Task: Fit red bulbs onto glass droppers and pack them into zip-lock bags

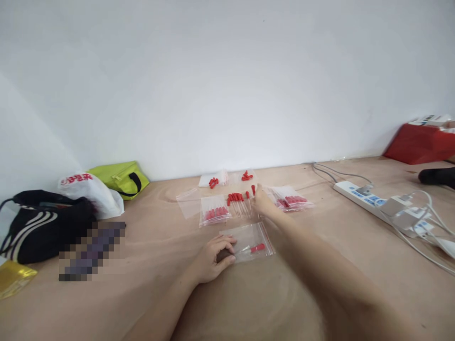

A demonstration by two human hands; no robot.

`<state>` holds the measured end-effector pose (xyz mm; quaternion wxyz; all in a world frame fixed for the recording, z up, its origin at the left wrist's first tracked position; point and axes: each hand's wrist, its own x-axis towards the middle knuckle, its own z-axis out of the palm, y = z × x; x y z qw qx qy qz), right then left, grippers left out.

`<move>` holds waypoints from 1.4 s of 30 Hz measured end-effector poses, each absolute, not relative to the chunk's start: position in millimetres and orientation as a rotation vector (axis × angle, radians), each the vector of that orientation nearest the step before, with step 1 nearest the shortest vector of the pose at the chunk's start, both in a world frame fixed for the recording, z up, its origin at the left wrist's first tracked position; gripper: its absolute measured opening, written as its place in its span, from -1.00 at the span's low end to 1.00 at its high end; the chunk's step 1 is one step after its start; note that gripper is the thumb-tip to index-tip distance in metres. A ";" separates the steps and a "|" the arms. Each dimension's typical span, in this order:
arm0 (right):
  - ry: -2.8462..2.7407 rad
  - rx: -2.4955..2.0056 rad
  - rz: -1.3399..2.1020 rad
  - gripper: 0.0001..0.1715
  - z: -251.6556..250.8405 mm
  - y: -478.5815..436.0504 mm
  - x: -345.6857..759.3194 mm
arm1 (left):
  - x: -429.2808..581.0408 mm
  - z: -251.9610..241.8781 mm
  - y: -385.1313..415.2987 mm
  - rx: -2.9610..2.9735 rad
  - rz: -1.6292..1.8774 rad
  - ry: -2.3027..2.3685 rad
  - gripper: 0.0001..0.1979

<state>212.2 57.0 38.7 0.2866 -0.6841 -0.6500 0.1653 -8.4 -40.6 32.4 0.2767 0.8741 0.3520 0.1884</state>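
My left hand bends over the left edge of a clear zip-lock bag, thumb and fingers curled onto the plastic. Inside that bag lies one dropper with a red bulb. My right hand reaches farther out, its fingers closed at a red-bulbed dropper; the fingertips are partly hidden and blurred. To its left, several droppers lie side by side with their thin clear tubes towards me. Filled bags of droppers flank them, one bag left and a stack right.
Loose red bulbs lie on bags by the wall, and a clear bag lies nearby. At right is a power strip with chargers and cables. A black bag, a white plastic bag and a green bag stand left.
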 end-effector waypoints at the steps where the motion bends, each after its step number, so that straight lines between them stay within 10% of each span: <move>1: -1.707 -1.796 0.445 -0.37 36.9 49.9 222.5 | -8.7 33.0 -40.5 2.348 0.492 0.944 -0.89; 21: -1.060 -1.105 1.193 -0.50 -4.8 -47.5 238.7 | -7.6 38.3 -43.3 2.372 0.358 1.087 -0.53; 35: -1.663 -1.204 1.114 -0.75 -5.8 -37.7 247.5 | -6.0 36.7 -40.5 2.410 0.377 1.014 -0.57; 42: -1.751 -1.752 0.511 -0.85 36.6 21.2 237.9 | -6.7 29.9 -36.9 2.384 0.469 0.923 -0.74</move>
